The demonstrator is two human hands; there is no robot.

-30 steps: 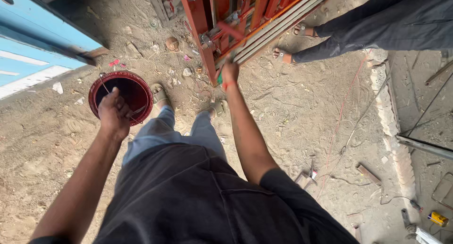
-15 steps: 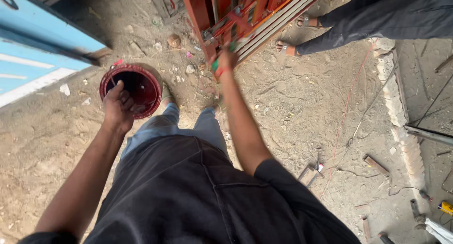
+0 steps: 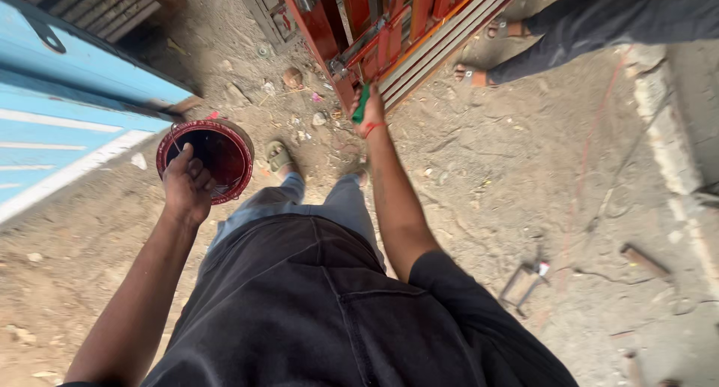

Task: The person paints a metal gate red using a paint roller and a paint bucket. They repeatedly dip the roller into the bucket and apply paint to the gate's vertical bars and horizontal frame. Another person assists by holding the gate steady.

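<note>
My left hand (image 3: 187,183) grips the rim of a round red paint can (image 3: 217,147) with a dark inside, held above the dirt ground at the left. My right hand (image 3: 368,111) is closed on a green-handled brush (image 3: 361,102), its tip against the lower edge of a red-painted metal gate frame (image 3: 374,28) at the top centre. My legs and sandalled foot (image 3: 278,156) show below, between both arms.
A blue painted panel (image 3: 67,110) runs along the left. Another person's dark-trousered legs and sandalled feet (image 3: 479,74) stand at the top right. Metal scraps (image 3: 524,278) and stones lie on the dirt at the right, beside a concrete kerb (image 3: 666,132).
The view has shifted slightly. My right hand with the brush stays at the gate's lower edge, and my left hand keeps hold of the can at the left.
</note>
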